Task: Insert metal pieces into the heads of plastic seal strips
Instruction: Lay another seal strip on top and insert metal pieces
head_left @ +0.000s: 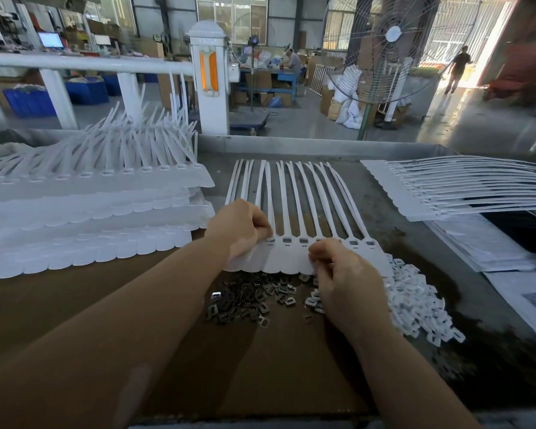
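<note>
Head cam looks down on the bench point(291, 351), where a joined sheet of plastic seal strips point(291, 258) lies flat in the middle, tails fanned toward the far side and heads in a row along the near edge. So this looks like the filling step, partway along the row.

Left hand point(239, 230) sits on the left end of the sheet, fingers curled and pinching at the leftmost head, seemingly holding the sheet steady. Right hand point(344, 274) is curled over the heads right of centre, fingertips pressed together at one head slot. I can't tell if there's a metal piece between them, it's too small and hidden by the knuckles.

A few heads point(294, 240) between the hands show dark windows, so my guess is those already have inserts. The two heads at the far right end look paler, probably not filled yet.

Loose pile of dark metal pieces point(248, 298) is just near of the sheet, with a heap of small white plastic caps point(421, 311) to its right. Stacks of more strip sheets point(90, 218) sit on the left, and another batch point(446, 193) lies far right.

Next move, I reckon: seat the piece squarely in its slot, then grab another from the pile. It needs the insert turned the right way round, since the slots are tight.
</note>
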The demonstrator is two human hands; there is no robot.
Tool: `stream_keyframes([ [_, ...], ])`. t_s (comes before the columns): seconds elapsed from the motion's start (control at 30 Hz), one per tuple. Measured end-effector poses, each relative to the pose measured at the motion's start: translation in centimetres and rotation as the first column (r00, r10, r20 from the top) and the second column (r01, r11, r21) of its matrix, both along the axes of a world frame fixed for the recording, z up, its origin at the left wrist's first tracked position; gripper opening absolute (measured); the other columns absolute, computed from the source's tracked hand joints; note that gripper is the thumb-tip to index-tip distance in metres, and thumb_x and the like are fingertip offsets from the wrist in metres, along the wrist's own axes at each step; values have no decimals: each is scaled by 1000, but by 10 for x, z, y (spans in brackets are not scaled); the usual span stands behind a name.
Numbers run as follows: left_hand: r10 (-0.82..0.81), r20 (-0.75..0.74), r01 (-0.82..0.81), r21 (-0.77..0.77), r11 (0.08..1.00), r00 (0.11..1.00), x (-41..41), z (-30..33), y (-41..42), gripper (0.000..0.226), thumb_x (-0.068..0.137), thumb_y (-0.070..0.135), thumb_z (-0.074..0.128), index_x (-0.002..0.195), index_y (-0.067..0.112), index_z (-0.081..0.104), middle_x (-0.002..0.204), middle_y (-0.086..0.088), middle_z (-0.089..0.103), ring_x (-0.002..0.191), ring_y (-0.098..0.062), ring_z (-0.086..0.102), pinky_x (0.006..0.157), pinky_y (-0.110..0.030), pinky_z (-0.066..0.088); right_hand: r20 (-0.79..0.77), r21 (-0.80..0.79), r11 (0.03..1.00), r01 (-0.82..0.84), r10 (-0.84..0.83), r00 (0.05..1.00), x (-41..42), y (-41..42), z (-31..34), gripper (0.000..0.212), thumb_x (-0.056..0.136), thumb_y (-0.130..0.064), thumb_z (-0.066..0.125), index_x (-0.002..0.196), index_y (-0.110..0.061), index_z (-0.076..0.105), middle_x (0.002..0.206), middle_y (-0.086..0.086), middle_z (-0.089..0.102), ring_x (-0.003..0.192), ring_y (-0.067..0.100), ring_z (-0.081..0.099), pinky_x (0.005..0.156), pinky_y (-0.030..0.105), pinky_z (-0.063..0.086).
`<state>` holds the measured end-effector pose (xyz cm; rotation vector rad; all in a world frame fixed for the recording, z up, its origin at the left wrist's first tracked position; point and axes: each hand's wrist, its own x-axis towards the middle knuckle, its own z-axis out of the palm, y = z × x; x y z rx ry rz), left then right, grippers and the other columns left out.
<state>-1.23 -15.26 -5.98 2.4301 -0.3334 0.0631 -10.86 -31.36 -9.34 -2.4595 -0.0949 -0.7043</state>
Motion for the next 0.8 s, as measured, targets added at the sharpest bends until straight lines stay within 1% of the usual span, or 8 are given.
stream_keyframes([
  [0.1, -22, -68, 21, -10, 1000, 997, 5, 4, 1, 8, 81, 19, 73, 75, 24, 71, 80, 10, 67, 85, -12, 63, 86, -33, 51, 11, -16, 1000, 2, -1, 1000, 0, 0, 0, 14, 92, -15, 53, 101, -16, 64, 93, 0, 69, 86, 18, 61, 77, 35, 50],
  [0.2, -48, -104, 42, -66, 997, 993, 7, 5, 2, 15, 80, 15, 73, 70, 25, 69, 73, 12, 66, 78, -8, 62, 79, -27, 50, 20, -19, 1000, 0, 0, 1000, 0, 0, 0, 14, 91, -14, 54, 101, -15, 64, 91, 2, 69, 85, 19, 62, 76, 37, 51],
  [0.27, -76, -99, 68, -76, 995, 992, 7, 3, 3, 12, 82, 14, 71, 75, 24, 69, 75, 14, 64, 79, -8, 60, 75, -22, 46, 17, -19, 1000, 0, 0, 1000, 0, 0, 1, 14, 91, -14, 55, 101, -15, 64, 91, 2, 69, 85, 19, 61, 76, 37, 51],
  [0.33, -114, -86, 108, -63, 992, 990, 7, 2, 4, 8, 86, 15, 68, 84, 22, 70, 79, 14, 62, 82, -8, 59, 78, -24, 46, 13, -19, 1000, 0, 0, 1000, 0, 0, 0, 14, 91, -14, 54, 101, -16, 64, 92, 1, 68, 85, 19, 61, 76, 35, 51],
  [0.4, -145, -70, 145, -12, 989, 987, 7, 3, 4, 8, 88, 15, 65, 90, 20, 71, 84, 11, 63, 86, -11, 59, 83, -27, 46, 13, -21, 1000, 4, -4, 1000, 0, -1, 0, 14, 91, -14, 54, 101, -16, 64, 92, 1, 68, 85, 18, 61, 76, 34, 50],
  [0.47, -160, -50, 161, 32, 986, 986, 6, 5, 3, 9, 88, 15, 64, 93, 18, 71, 87, 7, 65, 86, -12, 59, 82, -26, 45, 16, -23, 1000, 6, -6, 1000, 0, -1, 0, 14, 91, -14, 55, 101, -16, 64, 92, 1, 68, 85, 18, 61, 75, 34, 50],
  [0.6, -124, -47, 125, 11, 992, 991, 5, 6, 1, 10, 85, 13, 68, 93, 15, 74, 86, 6, 66, 85, -10, 60, 80, -22, 43, 21, -25, 1000, 5, -4, 1000, 1, 0, 0, 13, 91, -14, 55, 101, -16, 64, 91, 1, 68, 84, 18, 61, 75, 34, 50],
  [0.8, -64, -112, 59, -49, 997, 992, 6, 7, -2, 5, 80, 15, 73, 85, 15, 74, 87, 2, 70, 87, -14, 63, 85, -30, 51, 12, -21, 1000, 5, -5, 1000, 2, 0, 0, 14, 92, -15, 54, 102, -17, 63, 94, 0, 68, 86, 16, 60, 76, 31, 50],
])
